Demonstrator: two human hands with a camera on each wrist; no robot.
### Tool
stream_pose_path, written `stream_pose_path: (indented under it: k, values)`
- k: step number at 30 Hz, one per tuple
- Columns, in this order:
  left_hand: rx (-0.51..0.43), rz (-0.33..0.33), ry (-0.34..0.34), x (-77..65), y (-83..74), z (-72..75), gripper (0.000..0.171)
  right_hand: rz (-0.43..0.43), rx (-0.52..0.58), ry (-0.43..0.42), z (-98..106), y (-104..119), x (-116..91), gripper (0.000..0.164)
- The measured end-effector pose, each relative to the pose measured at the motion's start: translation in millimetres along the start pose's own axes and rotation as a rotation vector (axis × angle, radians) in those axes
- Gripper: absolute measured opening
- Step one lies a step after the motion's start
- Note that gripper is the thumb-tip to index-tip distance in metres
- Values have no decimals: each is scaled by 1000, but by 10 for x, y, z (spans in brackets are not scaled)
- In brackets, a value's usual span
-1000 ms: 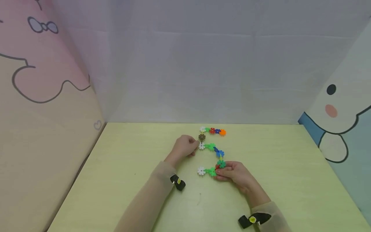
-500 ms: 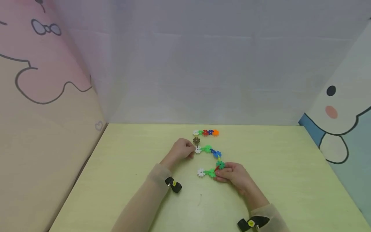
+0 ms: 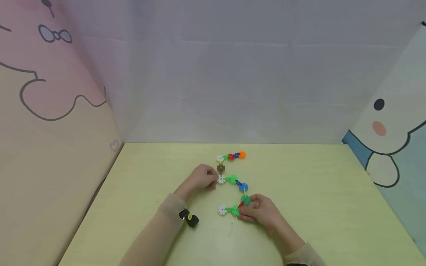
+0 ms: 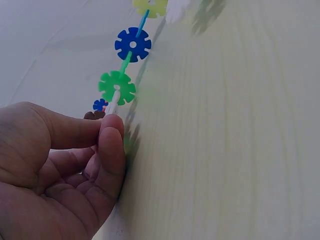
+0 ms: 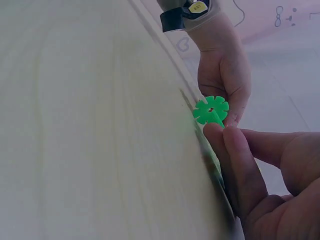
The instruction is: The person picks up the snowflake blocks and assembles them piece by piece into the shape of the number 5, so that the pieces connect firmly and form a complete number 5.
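Note:
Notched plastic snowflake discs are joined in a zigzag chain [image 3: 233, 179] that lies over the table. At the chain's middle left corner, my left hand [image 3: 200, 177] pinches a white disc [image 3: 221, 180] between thumb and fingers. The left wrist view shows that white disc edge-on, with a green disc [image 4: 117, 87] and a blue disc [image 4: 133, 44] beyond. My right hand [image 3: 263, 212] pinches the chain's lower right bend, by a teal disc [image 3: 245, 200] and a red disc [image 3: 241, 204]. Its fingertips partly cover the pieces there. A green disc [image 5: 211, 107] stands out past them in the right wrist view.
The chain's far row ends in an orange disc [image 3: 242, 154], its near row in a white disc [image 3: 222, 210]. The pale wooden table [image 3: 316, 207] meets a grey-white cloth backdrop [image 3: 213, 92]. Cartoon-printed panels stand at both sides.
Both hands have shifted the chain left and toward me, each still pinching it at the same spot. The far row now slants slightly. The head view has tilted a little.

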State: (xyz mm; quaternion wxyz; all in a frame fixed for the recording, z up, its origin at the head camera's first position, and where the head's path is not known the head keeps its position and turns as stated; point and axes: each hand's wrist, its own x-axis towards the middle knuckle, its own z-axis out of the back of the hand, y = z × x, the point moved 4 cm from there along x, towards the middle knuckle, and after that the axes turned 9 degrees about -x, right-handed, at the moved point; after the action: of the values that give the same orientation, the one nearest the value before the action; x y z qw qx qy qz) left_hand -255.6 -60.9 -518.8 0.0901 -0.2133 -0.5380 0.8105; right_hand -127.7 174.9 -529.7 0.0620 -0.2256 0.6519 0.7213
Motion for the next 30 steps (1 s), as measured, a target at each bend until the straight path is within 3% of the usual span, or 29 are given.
stream_pose_path:
  k: [5,15,20,25,27,30]
  values:
    - [-17,2,13,-11,39,27,15,-12,-104,11,-31,8,-38,46]
    - [-16,18,-33,-8,66,66,18,18,-199,56,-13,116,-50,45]
    - [-15,21,-51,-3,59,61,20,-7,-306,44,61,165,-29,48]
    - [13,12,-87,-38,40,95,17,-23,-494,0,262,225,-71,46]
    - [73,-8,-114,-92,25,152,17,-6,-573,-27,398,275,-132,40]
    - [198,-66,-163,-237,-11,305,19,88,-703,-41,691,368,-259,29]
